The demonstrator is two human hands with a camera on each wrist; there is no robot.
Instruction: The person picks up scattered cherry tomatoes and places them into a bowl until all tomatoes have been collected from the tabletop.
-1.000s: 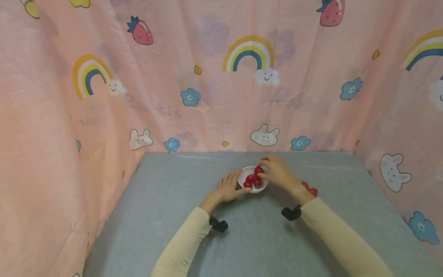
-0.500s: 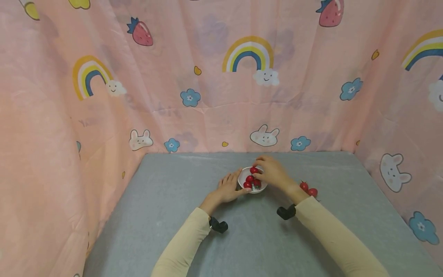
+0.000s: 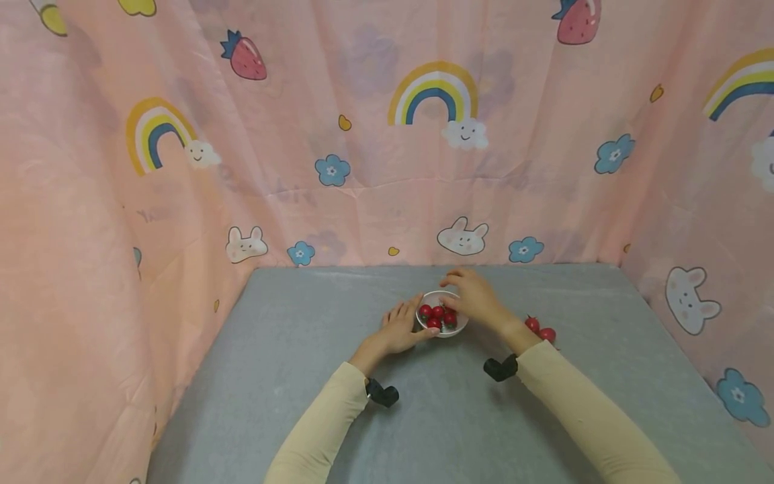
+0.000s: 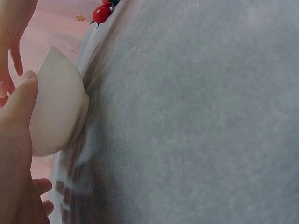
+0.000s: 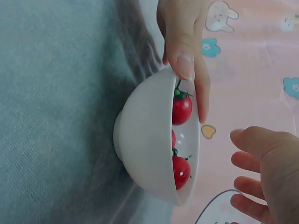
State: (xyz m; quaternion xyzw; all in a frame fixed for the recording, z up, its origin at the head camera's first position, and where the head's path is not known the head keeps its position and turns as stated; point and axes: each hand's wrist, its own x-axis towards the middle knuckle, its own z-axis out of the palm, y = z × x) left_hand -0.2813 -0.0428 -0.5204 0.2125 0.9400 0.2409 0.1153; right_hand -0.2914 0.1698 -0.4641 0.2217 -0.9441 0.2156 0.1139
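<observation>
The left hand (image 3: 399, 329) grips a white bowl (image 5: 145, 135) by its side, thumb at the rim, apparently steadying it upright on the gray table (image 3: 272, 376). Red tomatoes (image 3: 437, 312) sit inside. The right hand (image 3: 478, 296), fingers parted, holding nothing, hovers over them; two loose tomatoes (image 3: 547, 334) lie beside its forearm, seemingly within easy reach.

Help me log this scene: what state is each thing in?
White bowl: upright, partly filled.
Tomatoes in the bowl: at least four, some showing green stems.
Tomatoes outside the bowl: at least two, resting on the table.
Left hand: touching the bowl's rim.
Right hand: empty, fingers apart.
Curtain: hanging, creased.
</observation>
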